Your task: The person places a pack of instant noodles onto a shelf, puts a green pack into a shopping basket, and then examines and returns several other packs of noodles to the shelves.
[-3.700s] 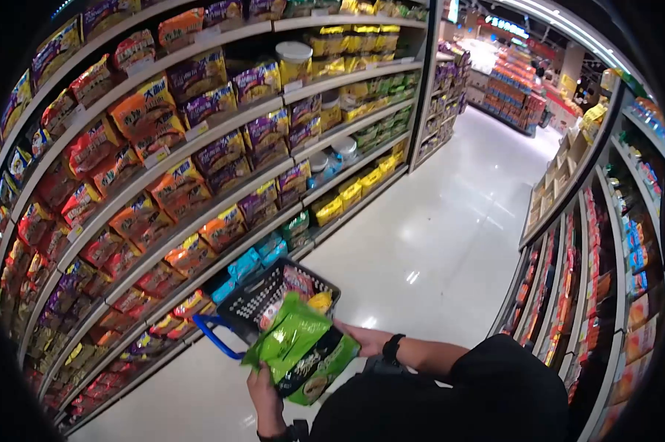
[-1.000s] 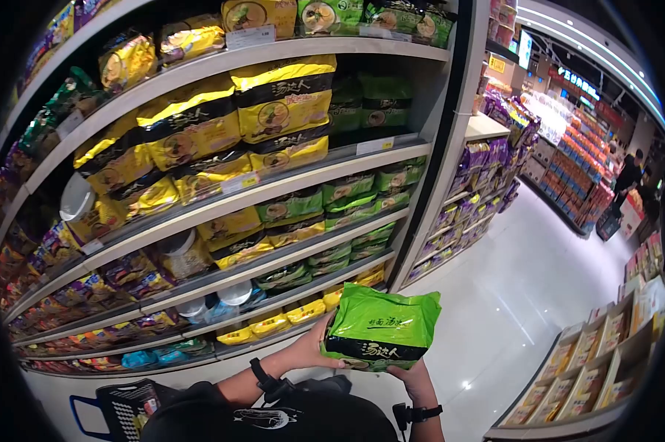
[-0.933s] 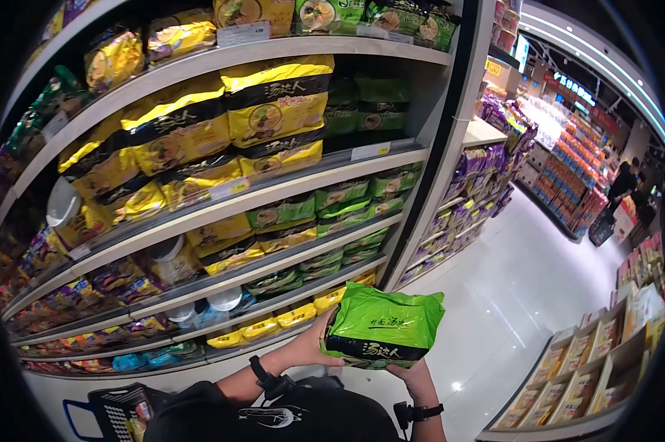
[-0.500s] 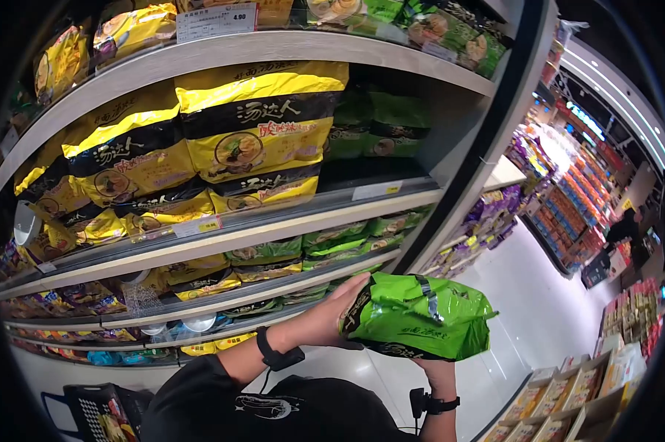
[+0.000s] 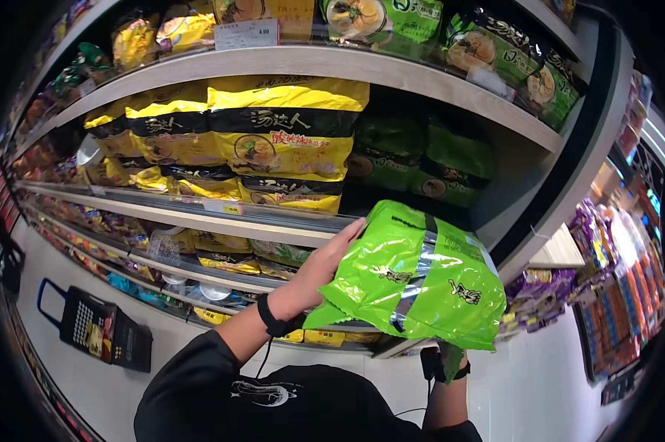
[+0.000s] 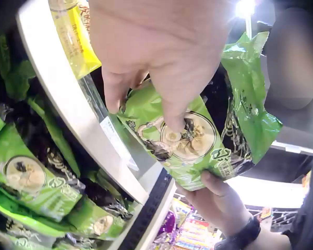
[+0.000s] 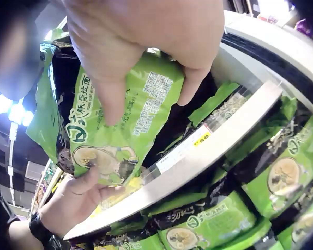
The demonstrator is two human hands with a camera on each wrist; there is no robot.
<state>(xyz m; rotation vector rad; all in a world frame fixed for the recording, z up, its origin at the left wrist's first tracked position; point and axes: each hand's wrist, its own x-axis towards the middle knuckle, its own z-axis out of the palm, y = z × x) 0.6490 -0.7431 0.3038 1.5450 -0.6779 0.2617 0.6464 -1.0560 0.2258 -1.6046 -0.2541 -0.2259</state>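
Observation:
A green noodle multipack [image 5: 421, 276] is held tilted in front of the shelf rack, its upper edge overlapping the front of a shelf [image 5: 288, 222]. My left hand [image 5: 323, 267] grips its left end, and in the left wrist view the thumb and fingers of the left hand [image 6: 161, 47] spread over it. The pack hides most of my right hand in the head view; in the right wrist view, the right hand [image 7: 146, 34] grips the opposite end. Dark green packs [image 5: 450, 166] stand deep on that shelf, right of yellow packs [image 5: 288, 140].
A black basket [image 5: 126, 342] with a blue handle and goods inside stands on the floor at lower left. An upright post [image 5: 568, 169] ends the rack on the right. A price tag [image 5: 246, 34] hangs from the shelf above. Purple packs [image 5: 542, 283] lie beyond the post.
The green pack has turned and risen towards the shelf with both hands on it. The right hand has become mostly hidden behind it in the head view. The basket shows more fully.

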